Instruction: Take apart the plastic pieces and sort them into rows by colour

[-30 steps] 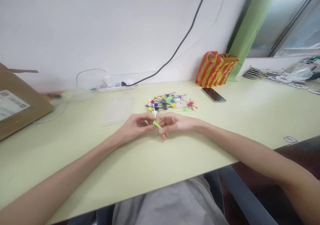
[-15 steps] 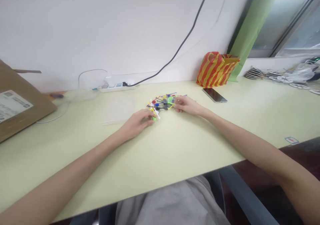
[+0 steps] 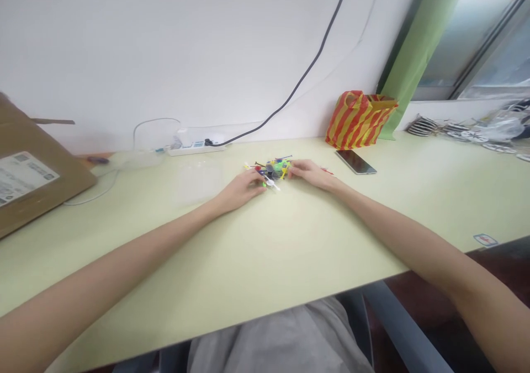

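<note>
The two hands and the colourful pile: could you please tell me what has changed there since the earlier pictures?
The left hand has moved forward to the left side of the pile, the right hand forward and rightward to its right side. The right hand has let go of the green piece, which now shows at the left fingers. The phone and striped bag stayed put.

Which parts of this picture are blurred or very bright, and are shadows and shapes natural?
Head view: the small coloured pieces look soft, their details smeared; the window is bright near its top; shadows on the table are faint; the forearms seem stretched towards the lower corners.
</note>
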{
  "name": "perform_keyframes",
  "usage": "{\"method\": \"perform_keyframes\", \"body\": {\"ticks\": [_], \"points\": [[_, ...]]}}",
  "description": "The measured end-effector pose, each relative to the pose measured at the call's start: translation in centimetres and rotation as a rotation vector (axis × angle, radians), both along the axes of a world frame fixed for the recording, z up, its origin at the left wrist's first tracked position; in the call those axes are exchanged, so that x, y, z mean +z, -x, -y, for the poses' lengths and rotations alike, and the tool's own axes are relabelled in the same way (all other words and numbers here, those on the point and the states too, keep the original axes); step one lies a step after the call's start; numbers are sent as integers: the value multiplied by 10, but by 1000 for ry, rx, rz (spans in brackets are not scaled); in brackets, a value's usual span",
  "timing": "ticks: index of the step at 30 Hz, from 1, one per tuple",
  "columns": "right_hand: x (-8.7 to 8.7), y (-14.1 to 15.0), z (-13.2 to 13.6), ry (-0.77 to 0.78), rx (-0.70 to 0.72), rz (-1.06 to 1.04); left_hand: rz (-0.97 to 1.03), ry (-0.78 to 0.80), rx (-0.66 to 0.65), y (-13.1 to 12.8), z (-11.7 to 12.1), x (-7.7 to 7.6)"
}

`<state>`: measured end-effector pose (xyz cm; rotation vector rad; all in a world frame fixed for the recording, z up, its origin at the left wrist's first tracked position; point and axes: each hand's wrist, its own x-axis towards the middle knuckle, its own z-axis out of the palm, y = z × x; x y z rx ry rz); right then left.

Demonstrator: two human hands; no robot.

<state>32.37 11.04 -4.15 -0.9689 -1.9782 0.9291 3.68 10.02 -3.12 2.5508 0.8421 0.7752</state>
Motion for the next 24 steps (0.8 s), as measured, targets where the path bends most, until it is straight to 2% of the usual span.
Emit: {"method": "perform_keyframes", "body": {"ticks": [4,7,11,15,17,19,22,24], "points": [[-3,-16,-11,79,-54,-149,20,-22,43,-12,-14,0],[-3,-16,-10,59,-103,-166,80,-38,83,-15,-8,4],[5,1,6,-47,-201,-81,266,18,216,-7,23,11],[23,24,33,-179,-267,-1,286,194,182,1,66,14],[31,33,47,-161,-236,19,254,296,118,1,83,15],[37,40,60,-96,-152,39,207,326,82,-1,94,15],[35,50,73,-18,10,73,98,273,37,-4,100,15],[29,56,77,-23,66,107,38,198,-1,-3,99,14]]}}
